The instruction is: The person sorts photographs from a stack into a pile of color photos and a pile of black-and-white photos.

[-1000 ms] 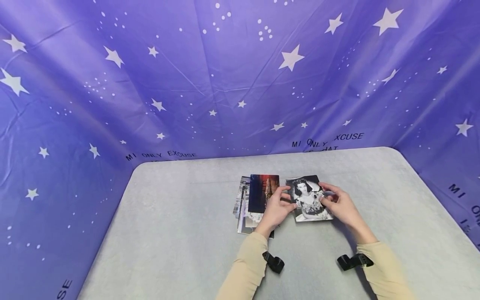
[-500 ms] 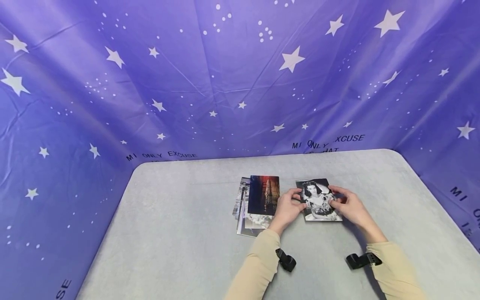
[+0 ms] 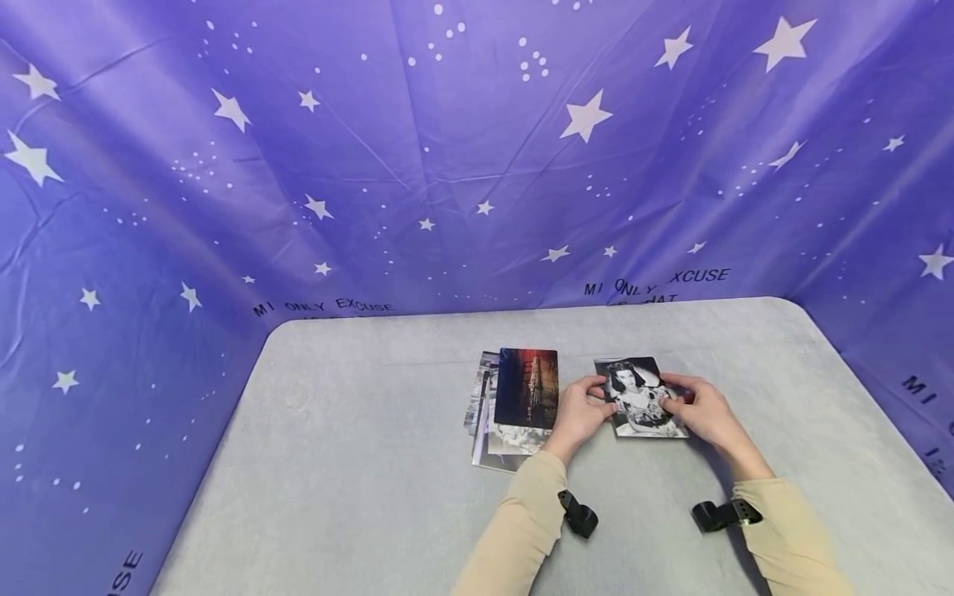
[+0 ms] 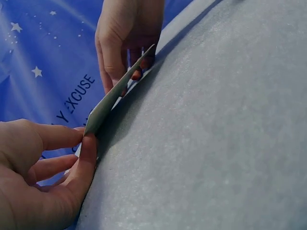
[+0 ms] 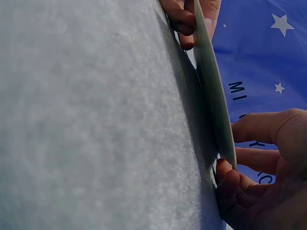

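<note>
Between both hands a black-and-white photo print [image 3: 639,396] of a woman in a ruffled dress is held face up. My left hand [image 3: 581,411] pinches its left edge, while my right hand [image 3: 706,414] grips the right edge between thumb and fingers. Seen from the left wrist, the print [image 4: 117,93] is nearly edge-on, tilted just above the table. The right wrist view shows the pale back of the print [image 5: 214,91]. Whether a second print lies under it, I cannot tell. Left of my left hand lies a loose pile of prints, topped by a dark red-and-blue print [image 3: 525,387].
The pile's lower prints [image 3: 483,447] stick out unevenly to the left and front. A grey table [image 3: 350,463] spreads around, with rounded far corners. Behind it hangs a purple star-patterned cloth [image 3: 447,149]. Each wrist wears a black strap camera [image 3: 580,515].
Both hands have moved right with the black-and-white print, widening the gap to the pile. The movement is smaller over the last half second. The pile stays where it was.
</note>
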Tool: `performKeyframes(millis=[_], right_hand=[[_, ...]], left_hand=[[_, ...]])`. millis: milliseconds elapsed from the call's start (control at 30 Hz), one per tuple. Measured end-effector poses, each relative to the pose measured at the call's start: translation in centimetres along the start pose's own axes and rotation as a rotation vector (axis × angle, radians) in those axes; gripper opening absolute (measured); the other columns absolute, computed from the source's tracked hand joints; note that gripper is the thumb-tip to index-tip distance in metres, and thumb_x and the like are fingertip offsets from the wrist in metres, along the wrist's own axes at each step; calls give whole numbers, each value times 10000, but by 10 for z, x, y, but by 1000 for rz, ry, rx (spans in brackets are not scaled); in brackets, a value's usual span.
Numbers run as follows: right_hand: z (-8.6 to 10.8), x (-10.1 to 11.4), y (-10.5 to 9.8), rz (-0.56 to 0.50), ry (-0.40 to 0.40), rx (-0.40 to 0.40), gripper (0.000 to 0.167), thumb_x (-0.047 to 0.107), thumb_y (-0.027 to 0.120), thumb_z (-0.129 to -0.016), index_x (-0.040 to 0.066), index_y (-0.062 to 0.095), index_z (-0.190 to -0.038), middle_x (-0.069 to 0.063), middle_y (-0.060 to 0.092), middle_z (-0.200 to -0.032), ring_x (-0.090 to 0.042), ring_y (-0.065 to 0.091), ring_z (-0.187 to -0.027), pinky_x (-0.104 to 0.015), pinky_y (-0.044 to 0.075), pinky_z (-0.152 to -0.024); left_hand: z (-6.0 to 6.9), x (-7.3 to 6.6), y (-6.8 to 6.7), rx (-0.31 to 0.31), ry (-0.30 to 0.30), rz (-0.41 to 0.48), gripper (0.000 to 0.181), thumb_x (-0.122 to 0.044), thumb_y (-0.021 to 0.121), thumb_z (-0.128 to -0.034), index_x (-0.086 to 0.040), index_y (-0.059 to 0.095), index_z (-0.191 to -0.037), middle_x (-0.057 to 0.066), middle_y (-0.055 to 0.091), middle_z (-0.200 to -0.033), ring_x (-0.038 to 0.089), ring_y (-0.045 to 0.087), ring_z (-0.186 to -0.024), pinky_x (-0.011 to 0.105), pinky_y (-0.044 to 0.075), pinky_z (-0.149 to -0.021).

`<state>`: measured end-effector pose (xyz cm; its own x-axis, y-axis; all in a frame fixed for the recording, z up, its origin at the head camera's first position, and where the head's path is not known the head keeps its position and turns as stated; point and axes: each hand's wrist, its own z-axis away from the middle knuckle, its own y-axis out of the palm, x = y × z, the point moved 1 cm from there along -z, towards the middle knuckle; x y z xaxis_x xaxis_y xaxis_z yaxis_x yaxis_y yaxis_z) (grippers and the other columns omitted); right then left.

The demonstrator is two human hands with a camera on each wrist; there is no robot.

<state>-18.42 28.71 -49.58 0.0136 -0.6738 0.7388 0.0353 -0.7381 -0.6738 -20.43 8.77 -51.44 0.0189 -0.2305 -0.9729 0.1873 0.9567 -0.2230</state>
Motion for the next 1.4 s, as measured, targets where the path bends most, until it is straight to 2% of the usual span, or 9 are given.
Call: performKeyframes(millis=[267, 500, 633, 833, 1000, 1067, 1233, 1400], right_hand=[[-2, -1, -4, 81, -40, 21, 515, 69, 676, -855, -161, 491, -1278, -220, 526, -964, -161, 489, -703, -333, 407, -643], [-2, -1, -2, 111, -60, 21, 529, 33, 677, -827, -166, 487, -1280, -323, 489, -1047, -189, 517, -692, -361, 413, -668], [-2, 0, 0, 109, -43, 15, 558, 38, 694, -807, -153, 484, -1288, -290, 478, -1013, -191, 513, -673, -370, 411, -686], [-3, -1, 1, 98, -35, 17, 581, 59, 723, -801, -133, 485, -1295, -179, 480, -890, -179, 497, -660, -373, 391, -726], [0, -3, 0, -20, -24, 4, 582, 28, 714, -818, -122, 461, -1320, -151, 517, -840, -117, 514, -584, -288, 459, -578], [2, -3, 0, -64, -27, -18, 570, 18, 709, -822, -120, 464, -1318, -183, 543, -884, -82, 518, -588, -267, 466, -520], [8, 3, 2, -86, -45, -67, 541, 38, 708, -829, -106, 486, -1301, -264, 560, -1067, -39, 519, -685, -234, 456, -538], [11, 9, 7, -192, -55, -66, 508, -2, 680, -839, -122, 484, -1292, -283, 545, -1090, -26, 518, -678, -228, 448, -470]], left_hand=[[-1, -2, 4, -58, 66, -215, 440, -1, 808, -705, 7, 688, -1128, -62, 564, -650, -13, 522, -538, 137, 446, -605], [0, -5, 6, -91, 49, -330, 440, -52, 833, -697, -45, 714, -1121, -95, 601, -598, -5, 505, -526, 152, 454, -717], [0, -8, 5, -70, 40, -378, 465, -67, 822, -694, -33, 700, -1141, -99, 633, -618, -1, 529, -558, 157, 452, -751], [3, -12, -1, 0, 48, -340, 476, -67, 785, -721, -10, 666, -1178, -68, 662, -660, 17, 555, -600, 144, 448, -741], [5, -10, -3, 42, 64, -240, 422, -42, 761, -749, -12, 672, -1160, -39, 674, -698, 10, 573, -602, 141, 452, -716], [5, -9, -4, 53, 51, -180, 388, -22, 750, -760, -17, 682, -1142, -38, 670, -705, 8, 584, -595, 145, 461, -680], [8, -7, -5, 56, -7, -46, 318, 30, 718, -772, -18, 696, -1085, -32, 650, -722, 7, 581, -601, 156, 477, -624], [10, -7, -12, 42, 3, 1, 273, 46, 695, -770, -11, 702, -1037, 7, 671, -741, 4, 593, -608, 153, 480, -618]])
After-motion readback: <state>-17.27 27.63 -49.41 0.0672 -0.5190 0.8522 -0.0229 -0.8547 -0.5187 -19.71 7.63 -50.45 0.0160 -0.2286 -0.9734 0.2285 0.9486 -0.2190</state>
